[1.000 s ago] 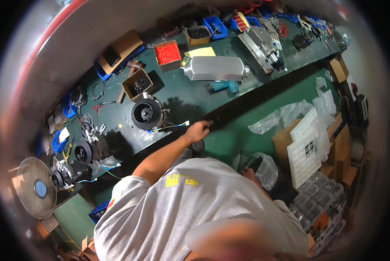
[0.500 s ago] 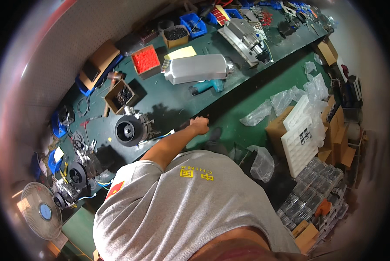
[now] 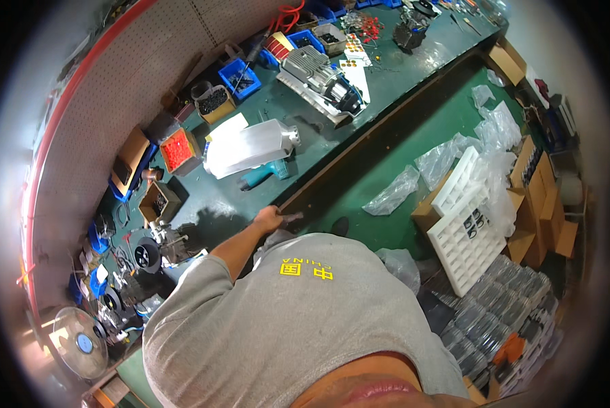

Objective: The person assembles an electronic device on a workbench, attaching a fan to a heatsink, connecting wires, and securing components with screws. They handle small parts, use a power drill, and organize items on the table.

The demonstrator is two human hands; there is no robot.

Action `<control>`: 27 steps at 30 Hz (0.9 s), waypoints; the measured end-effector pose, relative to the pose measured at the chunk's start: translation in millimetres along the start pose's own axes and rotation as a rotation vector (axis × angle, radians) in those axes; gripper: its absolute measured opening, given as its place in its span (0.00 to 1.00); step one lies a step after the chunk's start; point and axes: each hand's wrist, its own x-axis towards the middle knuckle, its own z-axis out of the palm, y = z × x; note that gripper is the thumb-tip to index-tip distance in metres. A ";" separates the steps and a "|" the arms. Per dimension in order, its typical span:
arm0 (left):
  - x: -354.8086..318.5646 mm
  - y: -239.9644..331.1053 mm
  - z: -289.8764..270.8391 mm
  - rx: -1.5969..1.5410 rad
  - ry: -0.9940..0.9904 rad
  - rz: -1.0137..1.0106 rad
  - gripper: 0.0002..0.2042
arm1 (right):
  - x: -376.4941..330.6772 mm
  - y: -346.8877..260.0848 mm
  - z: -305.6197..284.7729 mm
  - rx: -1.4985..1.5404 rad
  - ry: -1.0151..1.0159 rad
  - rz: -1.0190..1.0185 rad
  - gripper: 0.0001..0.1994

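Change: your view has swung since a second ago; the bench now runs further up and right, and your hand sits on its front edge rather than over the top.
Fan [image 3: 80, 343]: far left, low, standing off the bench end, likely parked there to blow along the work.
Round motor part [image 3: 144, 254]: black, on the green bench [image 3: 386, 88], set near your reach.
Cardboard box [image 3: 157, 202]: open, just behind it, for loose parts.
Red tray [image 3: 179, 151]: further back by the pegboard wall.
Left hand [image 3: 271, 219]: your arm stretches forward, nearly straight, the hand curled over the bench's dark front edge; it seems closed on that edge, though the fingers are too small to tell for certain.
Teal power drill [image 3: 264, 177]: lying flat, near the hand, apart from it.
White housing [image 3: 250, 146]: just behind the drill.
Right hand: hidden by your shirt.
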 end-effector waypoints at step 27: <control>33.7 -2.4 -78.6 -0.111 0.640 -0.345 0.28 | 161.8 -556.6 158.5 0.609 -0.646 -0.073 0.22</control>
